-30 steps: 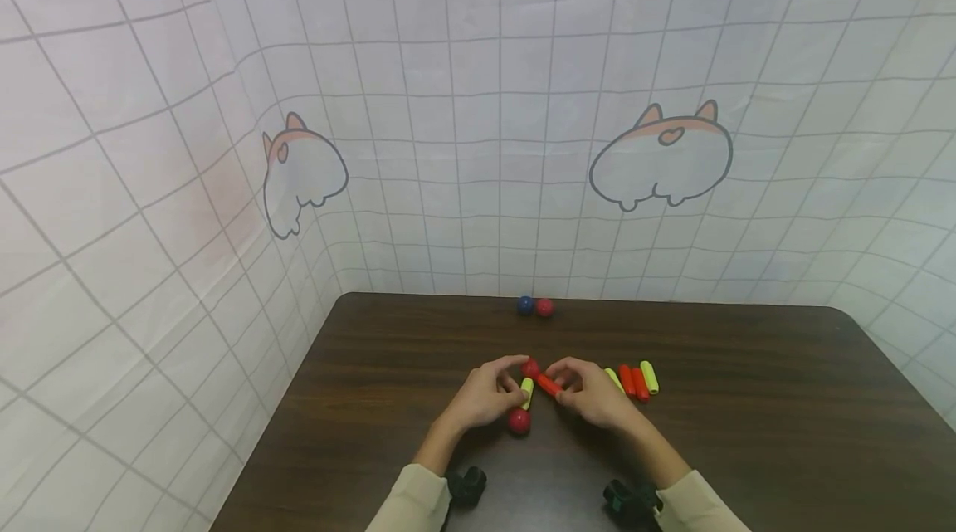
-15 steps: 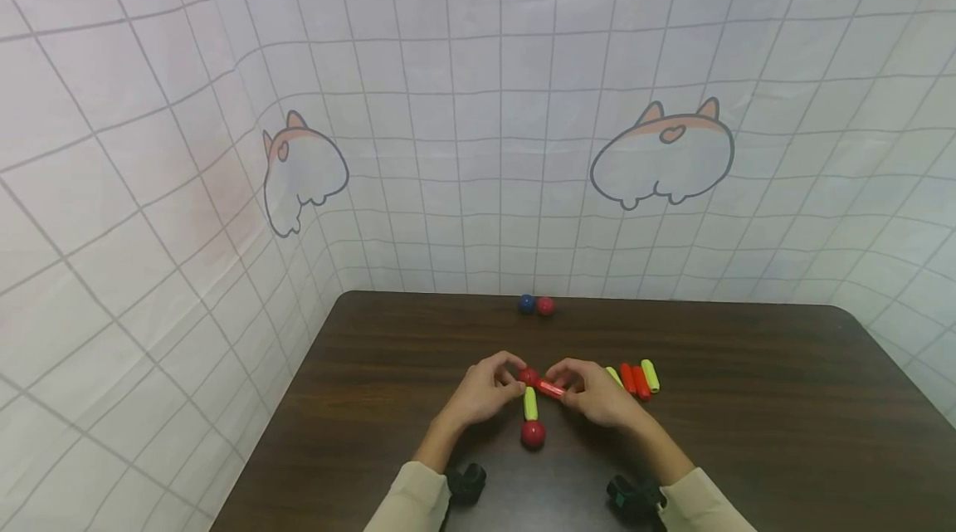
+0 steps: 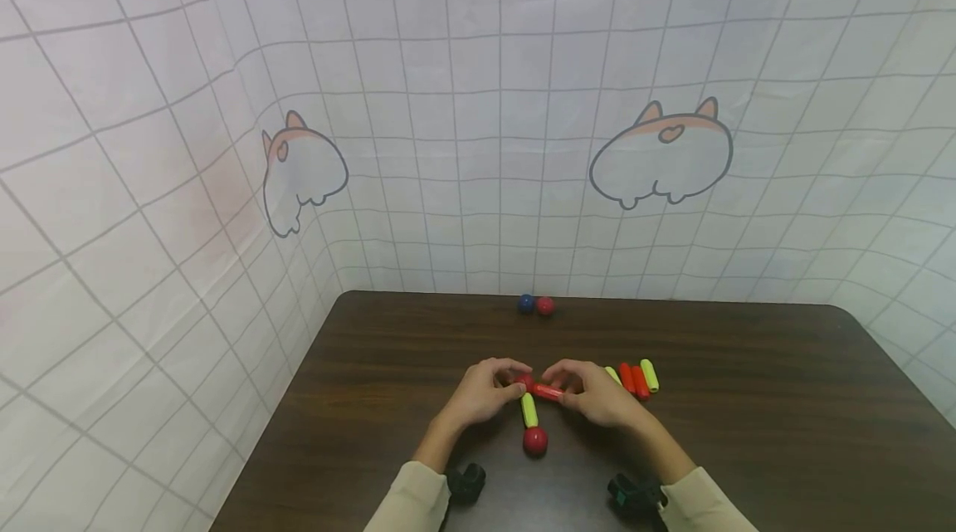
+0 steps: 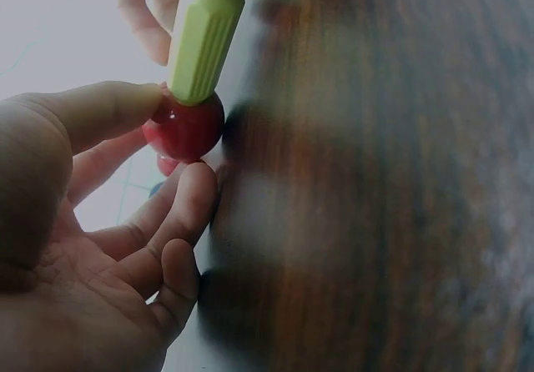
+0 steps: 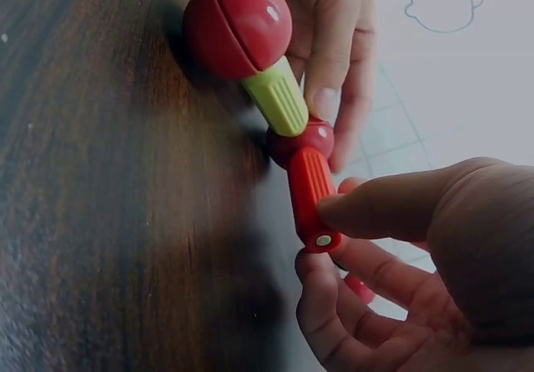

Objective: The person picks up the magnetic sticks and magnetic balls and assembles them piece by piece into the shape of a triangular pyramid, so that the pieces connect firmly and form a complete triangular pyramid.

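My left hand (image 3: 484, 389) pinches a small red ball (image 4: 185, 130) between thumb and fingers. A ribbed yellow-green rod (image 3: 529, 411) runs from that ball toward me, and its near end meets a second red ball (image 3: 534, 441) with a seam around it. On the other side, my right hand (image 3: 593, 392) grips a ribbed red rod (image 5: 310, 188) with thumb and fingers. One end of this rod meets the pinched ball; its free end shows a round silvery disc. In the head view the fingers partly cover the pinched ball.
Right of my right hand lie two red rods (image 3: 634, 381), a yellow-green rod (image 3: 650, 376) and another yellow-green one (image 3: 613, 375) partly hidden by the hand. A blue ball (image 3: 526, 304) and a red ball (image 3: 545, 305) rest near the far edge of the dark wooden table (image 3: 388, 349).
The pinched ball has come slightly toward me. The yellow-green rod and its near ball have shifted toward me and right, while the red rod has turned from slanted to nearly crosswise.
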Demonstrator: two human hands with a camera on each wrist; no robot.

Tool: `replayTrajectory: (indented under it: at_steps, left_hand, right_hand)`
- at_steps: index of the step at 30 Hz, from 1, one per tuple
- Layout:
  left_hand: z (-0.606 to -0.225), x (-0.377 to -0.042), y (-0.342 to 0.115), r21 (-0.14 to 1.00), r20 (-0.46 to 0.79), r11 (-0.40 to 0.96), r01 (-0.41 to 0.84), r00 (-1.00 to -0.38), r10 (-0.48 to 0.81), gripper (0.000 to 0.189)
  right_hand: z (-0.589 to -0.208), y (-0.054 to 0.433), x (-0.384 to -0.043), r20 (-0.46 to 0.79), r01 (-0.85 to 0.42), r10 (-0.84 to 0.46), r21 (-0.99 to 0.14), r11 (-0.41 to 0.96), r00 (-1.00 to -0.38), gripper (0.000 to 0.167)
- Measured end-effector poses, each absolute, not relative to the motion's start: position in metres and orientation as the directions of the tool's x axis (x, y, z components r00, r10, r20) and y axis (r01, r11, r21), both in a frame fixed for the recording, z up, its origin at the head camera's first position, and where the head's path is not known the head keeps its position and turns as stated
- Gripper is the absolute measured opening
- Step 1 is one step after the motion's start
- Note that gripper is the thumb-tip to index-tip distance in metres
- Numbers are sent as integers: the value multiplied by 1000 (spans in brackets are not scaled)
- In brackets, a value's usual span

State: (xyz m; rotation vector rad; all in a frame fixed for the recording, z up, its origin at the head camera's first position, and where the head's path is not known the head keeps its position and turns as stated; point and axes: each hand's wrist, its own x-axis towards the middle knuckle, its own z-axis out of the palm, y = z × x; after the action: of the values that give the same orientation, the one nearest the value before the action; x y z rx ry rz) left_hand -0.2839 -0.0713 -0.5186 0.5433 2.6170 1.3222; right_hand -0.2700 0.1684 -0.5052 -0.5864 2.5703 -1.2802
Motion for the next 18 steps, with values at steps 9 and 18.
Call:
replayTrajectory:
  at_steps: [9,18]
  left_hand:
    - [-520,-286,-72,796,45,539,275,-915,401,23]
    - [-519,-285,-74,787,102,546,289,-932,347,23]
  right_hand:
    - [-498,181,-272,24,-273,-430,-804,528,-902,30]
    - [-477,222,-276,96,-264,-331,-818,511,-939,30]
